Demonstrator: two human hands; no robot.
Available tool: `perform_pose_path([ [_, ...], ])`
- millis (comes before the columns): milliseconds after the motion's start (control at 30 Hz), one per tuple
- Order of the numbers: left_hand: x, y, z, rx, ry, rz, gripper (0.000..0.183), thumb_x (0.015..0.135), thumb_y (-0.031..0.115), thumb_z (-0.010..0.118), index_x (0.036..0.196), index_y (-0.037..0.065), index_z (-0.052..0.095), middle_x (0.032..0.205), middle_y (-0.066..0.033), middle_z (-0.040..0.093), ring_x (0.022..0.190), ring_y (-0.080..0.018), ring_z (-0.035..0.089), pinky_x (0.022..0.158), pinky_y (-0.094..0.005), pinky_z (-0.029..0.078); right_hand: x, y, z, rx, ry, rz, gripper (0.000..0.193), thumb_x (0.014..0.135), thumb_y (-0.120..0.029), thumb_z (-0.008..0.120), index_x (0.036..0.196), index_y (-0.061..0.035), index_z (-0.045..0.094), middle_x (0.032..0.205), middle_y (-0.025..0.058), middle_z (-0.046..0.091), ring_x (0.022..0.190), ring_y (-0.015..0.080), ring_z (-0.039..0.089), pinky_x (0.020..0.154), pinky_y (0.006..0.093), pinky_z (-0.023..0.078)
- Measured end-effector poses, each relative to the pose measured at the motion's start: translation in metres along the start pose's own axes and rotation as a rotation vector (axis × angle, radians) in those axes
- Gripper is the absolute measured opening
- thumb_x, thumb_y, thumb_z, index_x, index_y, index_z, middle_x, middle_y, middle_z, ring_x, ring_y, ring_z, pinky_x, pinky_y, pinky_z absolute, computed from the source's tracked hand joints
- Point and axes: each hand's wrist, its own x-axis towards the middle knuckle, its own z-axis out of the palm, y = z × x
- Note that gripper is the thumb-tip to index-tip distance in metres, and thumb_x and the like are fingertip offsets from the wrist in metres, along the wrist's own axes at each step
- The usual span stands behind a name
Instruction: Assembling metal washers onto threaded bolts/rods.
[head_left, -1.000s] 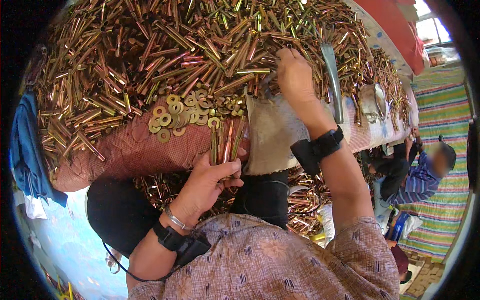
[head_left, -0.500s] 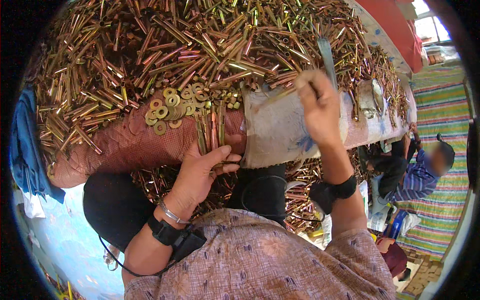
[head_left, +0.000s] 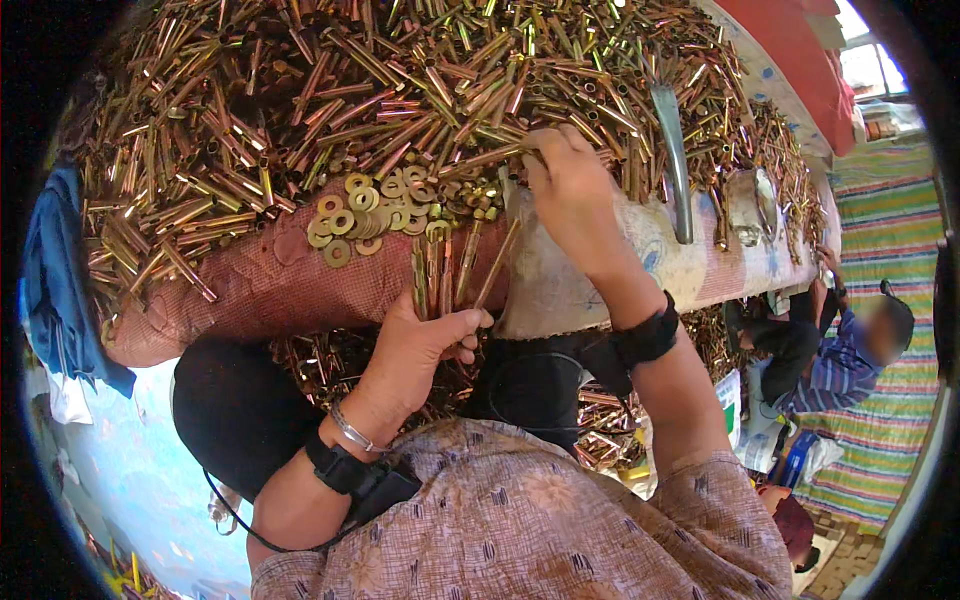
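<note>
My left hand (head_left: 425, 335) is closed around several slim brass-coloured metal rods (head_left: 445, 270), which stand up from its fingers in a loose fan. One rod (head_left: 498, 262) leans out to the right of the others. My right hand (head_left: 582, 200) reaches to the near edge of a large heap of metal tubes (head_left: 400, 90). Its fingers are bent together beside a tube end, and what they hold, if anything, is hidden. Flat ring washers (head_left: 370, 205) lie in a cluster beyond my left hand. Small brass-coloured nuts (head_left: 470, 197) sit between the washers and my right hand.
The heap rests behind a padded reddish cloth roll (head_left: 240, 290) and a whitish cloth (head_left: 540, 290). A flat metal strip (head_left: 674, 160) lies on the right. Blue fabric (head_left: 60, 270) hangs at left. Another person (head_left: 840, 350) sits at the far right.
My right hand has moved left and up to the heap, and the rod it held no longer shows there. An extra rod now leans in my left hand. The metal strip is fully uncovered.
</note>
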Motion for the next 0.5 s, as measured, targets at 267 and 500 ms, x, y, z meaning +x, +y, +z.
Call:
perform_pose_path([
  [267, -0.009, 0.003, -0.014, -0.012, 0.035, 0.035, 0.021, 0.077, 0.008, 0.064, 0.095, 0.005, 0.054, 0.077, -0.0056, 0.062, 0.063, -0.0114, 0.056, 0.052, -0.0248, 0.046, 0.004, -0.032, 0.011, -0.376, -0.183, -0.386, 0.033, 0.069, -0.004, 0.053, 0.101, -0.0012, 0.056, 0.097, 0.0148, 0.053, 0.088, 0.0286, 0.052, 0.073, 0.0357, 0.047],
  [500, -0.015, 0.002, -0.024, -0.016, 0.033, 0.039, 0.021, 0.078, 0.007, 0.064, 0.096, 0.005, 0.054, 0.079, -0.0063, 0.063, 0.062, -0.0112, 0.056, 0.051, -0.0250, 0.046, 0.010, -0.026, 0.033, -0.312, -0.221, -0.371, 0.034, 0.070, -0.004, 0.052, 0.104, -0.0019, 0.054, 0.086, 0.0134, 0.055, 0.078, 0.0289, 0.057, 0.066, 0.0349, 0.049],
])
